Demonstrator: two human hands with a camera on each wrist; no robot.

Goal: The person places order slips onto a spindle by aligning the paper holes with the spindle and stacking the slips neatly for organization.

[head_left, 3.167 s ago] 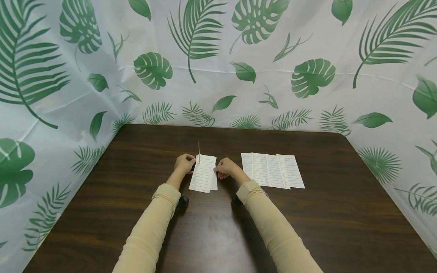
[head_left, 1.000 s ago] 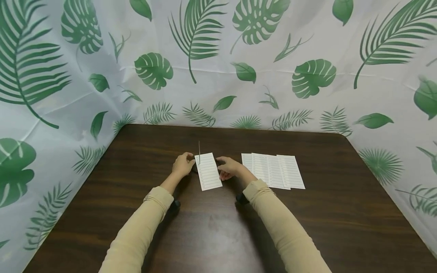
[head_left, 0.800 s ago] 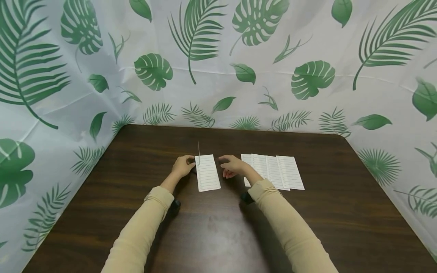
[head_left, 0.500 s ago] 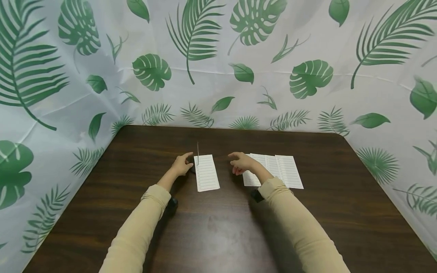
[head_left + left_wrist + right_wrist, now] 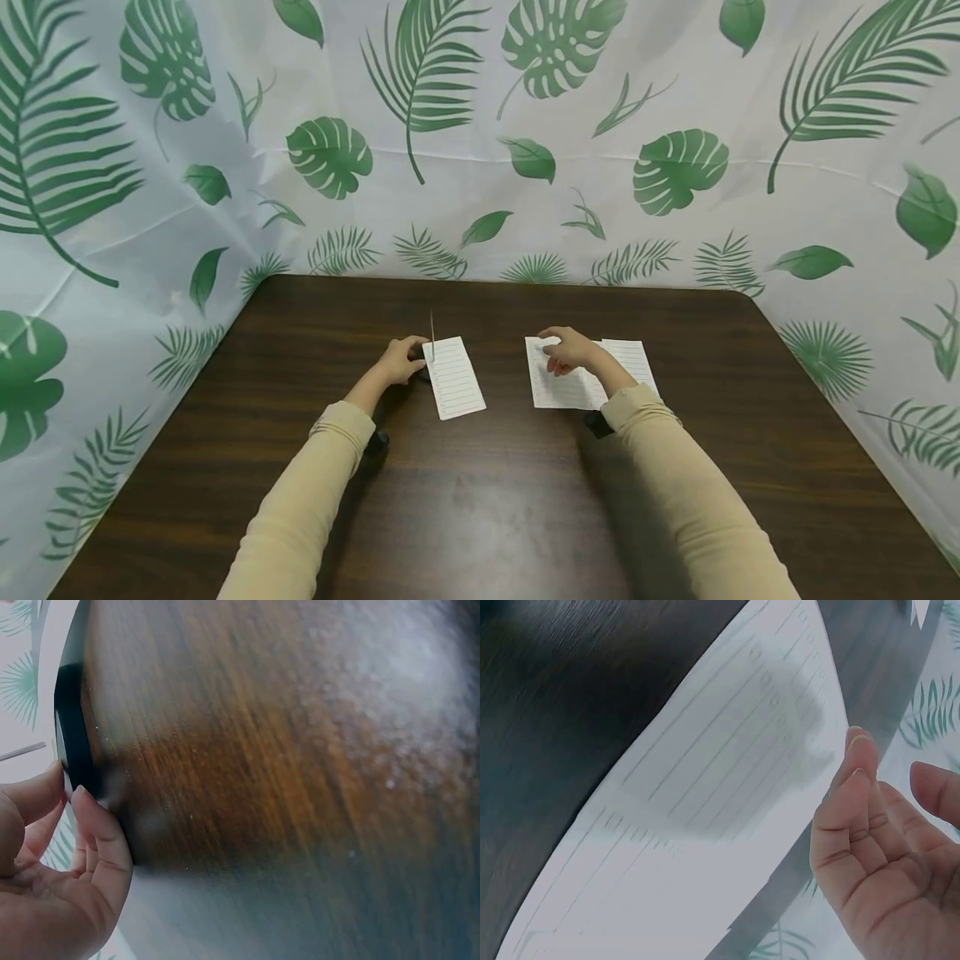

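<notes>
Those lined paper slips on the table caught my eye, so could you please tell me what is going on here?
A person is working with paper at a dark table. The left grip appears to pinch the edge of a black base beside the left slips, where a thin rod stands up near a corner. The right grip is over the right slips, thumb apart from its fingers, not pinching one; whether its fingertips touch the paper is unclear.

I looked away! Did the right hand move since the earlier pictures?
Yes, to the right: in the head view, the right hand now partly covers the spread papers; earlier it was left of them.
</notes>
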